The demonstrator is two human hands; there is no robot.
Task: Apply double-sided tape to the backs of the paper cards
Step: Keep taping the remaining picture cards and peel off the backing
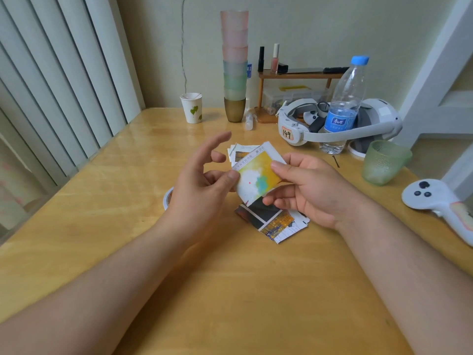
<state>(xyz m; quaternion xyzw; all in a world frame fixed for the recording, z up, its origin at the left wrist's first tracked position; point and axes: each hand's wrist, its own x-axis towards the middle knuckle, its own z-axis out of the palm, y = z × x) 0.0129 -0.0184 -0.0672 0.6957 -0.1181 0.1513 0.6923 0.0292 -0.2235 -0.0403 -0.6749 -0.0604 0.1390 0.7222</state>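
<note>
A paper card (257, 175) with a yellow, white and teal picture is held above the wooden table (102, 201), picture side up. My right hand (307, 190) pinches its right edge between thumb and fingers. My left hand (202, 185) pinches the card's left edge with thumb and a finger, while its other fingers spread upward. Under the card lies a loose pile of printed cards (276, 221), and more cards (238, 152) lie behind it. A white tape roll (167, 198) peeks out from behind my left wrist, mostly hidden.
At the back stand a paper cup (192, 108), a tall stack of coloured cups (234, 65), a water bottle (343, 106) and a white headset (340, 124). A green glass (384, 162) and a white controller (440, 203) lie at the right. Vertical blinds line the left side.
</note>
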